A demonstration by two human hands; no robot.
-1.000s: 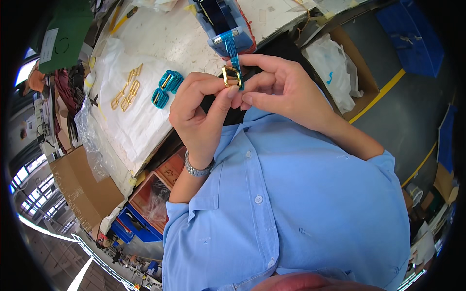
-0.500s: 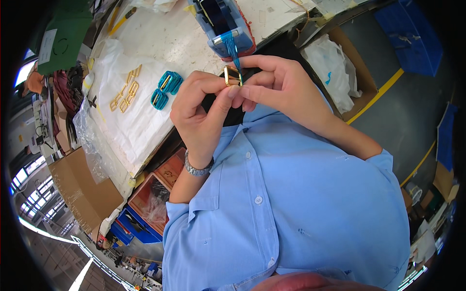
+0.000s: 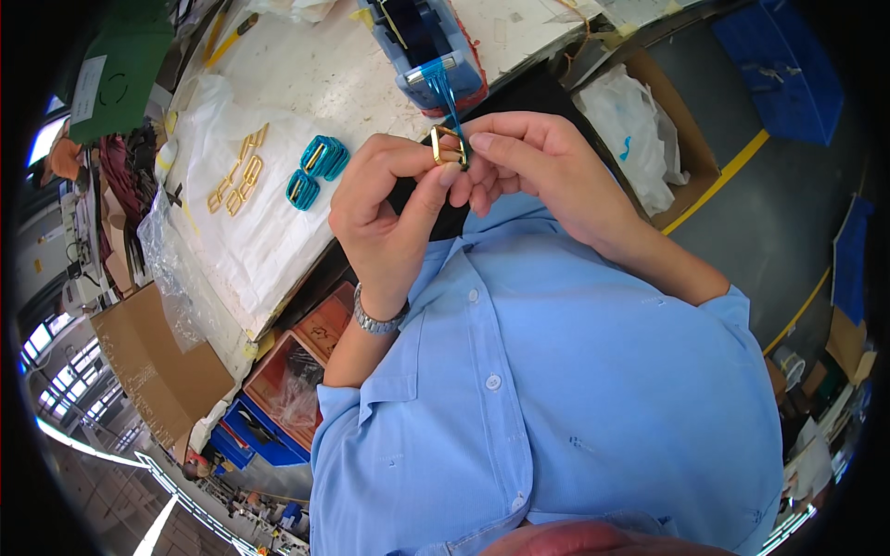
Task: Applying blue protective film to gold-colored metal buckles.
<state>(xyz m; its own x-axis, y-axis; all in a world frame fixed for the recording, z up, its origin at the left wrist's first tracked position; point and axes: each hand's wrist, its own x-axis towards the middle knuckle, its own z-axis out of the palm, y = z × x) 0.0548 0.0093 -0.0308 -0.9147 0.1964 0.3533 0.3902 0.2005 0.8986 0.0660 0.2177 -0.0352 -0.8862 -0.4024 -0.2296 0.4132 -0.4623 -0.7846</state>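
Note:
My left hand (image 3: 375, 206) pinches a gold rectangular buckle (image 3: 436, 146) between thumb and forefinger, holding it upright. Curled fingers of my right hand (image 3: 552, 171) close on the blue tape (image 3: 452, 104) at the buckle's right side. This narrow, shiny strip runs down from a blue-grey tape dispenser (image 3: 400, 57) and meets that side of the buckle; the fingers partly hide where they join. To the left on the table lie two bundles of blue-wrapped buckles (image 3: 324, 157). Beyond them are several bare gold buckles (image 3: 247, 178).
White sheeting (image 3: 269, 241) covers part of the worktable (image 3: 306, 69). A yellow-handled cutter (image 3: 234, 39) lies at the back left. On the right stands a cardboard box (image 3: 681, 120) with a white plastic bag (image 3: 630, 134). Reddish bins (image 3: 287, 385) sit below the table edge.
My right thumb has lifted off the buckle's lower edge up to the tape, and the right fingers have shifted slightly. The left hand keeps its pinch on the buckle, moved slightly right.

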